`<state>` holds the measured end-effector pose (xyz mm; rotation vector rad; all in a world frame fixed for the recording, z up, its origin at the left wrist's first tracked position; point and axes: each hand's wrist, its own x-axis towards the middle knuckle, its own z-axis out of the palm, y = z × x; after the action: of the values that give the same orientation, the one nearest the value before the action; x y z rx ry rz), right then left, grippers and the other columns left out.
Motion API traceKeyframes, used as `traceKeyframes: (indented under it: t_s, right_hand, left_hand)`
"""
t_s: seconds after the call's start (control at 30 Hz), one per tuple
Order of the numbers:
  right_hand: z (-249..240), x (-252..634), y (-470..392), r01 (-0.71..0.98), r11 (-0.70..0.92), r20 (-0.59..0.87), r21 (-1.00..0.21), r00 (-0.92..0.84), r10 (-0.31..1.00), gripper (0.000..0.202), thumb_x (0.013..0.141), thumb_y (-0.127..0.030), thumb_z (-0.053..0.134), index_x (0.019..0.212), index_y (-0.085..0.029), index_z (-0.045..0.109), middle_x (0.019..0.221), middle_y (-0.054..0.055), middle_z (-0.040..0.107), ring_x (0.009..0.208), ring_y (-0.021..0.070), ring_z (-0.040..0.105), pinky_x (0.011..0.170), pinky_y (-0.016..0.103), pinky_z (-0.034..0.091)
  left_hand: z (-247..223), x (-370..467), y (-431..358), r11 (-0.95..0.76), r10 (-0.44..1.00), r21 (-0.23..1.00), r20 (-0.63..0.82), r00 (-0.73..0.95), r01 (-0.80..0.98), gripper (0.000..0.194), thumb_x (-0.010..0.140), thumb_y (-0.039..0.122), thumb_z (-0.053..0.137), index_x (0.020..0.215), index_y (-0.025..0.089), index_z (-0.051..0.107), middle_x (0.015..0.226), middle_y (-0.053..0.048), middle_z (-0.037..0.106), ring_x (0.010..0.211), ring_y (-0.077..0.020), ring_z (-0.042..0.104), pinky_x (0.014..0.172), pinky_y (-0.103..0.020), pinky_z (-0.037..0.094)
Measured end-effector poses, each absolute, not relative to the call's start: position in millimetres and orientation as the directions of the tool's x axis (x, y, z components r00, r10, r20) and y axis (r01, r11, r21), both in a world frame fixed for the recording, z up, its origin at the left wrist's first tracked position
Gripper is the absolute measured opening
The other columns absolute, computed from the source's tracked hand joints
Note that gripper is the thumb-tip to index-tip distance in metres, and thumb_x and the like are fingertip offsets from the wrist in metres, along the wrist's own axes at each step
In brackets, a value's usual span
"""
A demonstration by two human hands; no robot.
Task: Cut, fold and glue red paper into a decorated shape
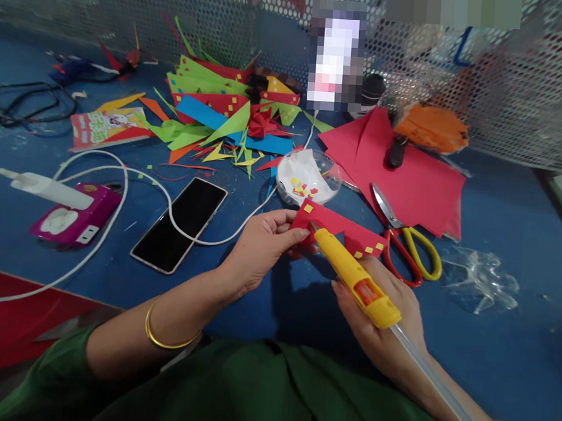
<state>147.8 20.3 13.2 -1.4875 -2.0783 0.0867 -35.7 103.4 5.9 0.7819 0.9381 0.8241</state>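
A folded strip of red paper [325, 219] with small yellow squares stuck on it is pinched between the thumb and fingers of my left hand [269, 241]. My right hand [385, 299] is wrapped around a yellow glue gun [353, 269], and a long clear glue stick [441, 385] runs out of its back end. The gun's tip is at the paper's face, close to my left thumb; whether it touches cannot be made out. Just beyond the paper sits a clear round dish [332, 194] holding white paper and tiny red and yellow bits.
Scissors [398, 230] with red and yellow handles lie right of my right hand, near red sheets [397, 179] and crumpled clear plastic [486, 280]. Cut coloured paper [211, 98] is piled at the back. On the left are a phone [180, 223], a white cable [212, 243] and a purple power socket [104, 209].
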Motion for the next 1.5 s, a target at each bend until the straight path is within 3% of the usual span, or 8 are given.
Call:
traceKeyframes:
  t_s: [1.5]
  right_hand:
    - [12.4, 147.7, 20.6, 0.870, 0.351, 0.411, -0.347, -0.195, 0.890, 0.018, 0.095, -0.036, 0.055, 0.085, -0.022, 0.049, 0.069, -0.003, 0.057, 0.055, 0.0124, 0.056, 0.051, 0.025, 0.043]
  left_hand:
    - [6.3, -35.7, 103.7, 0.463, 0.862, 0.854, -0.371, 0.345, -0.238, 0.022, 0.077, 0.022, 0.077, 0.098, 0.016, 0.073, 0.081, -0.004, 0.078, 0.069, -0.0143, 0.072, 0.060, -0.022, 0.050]
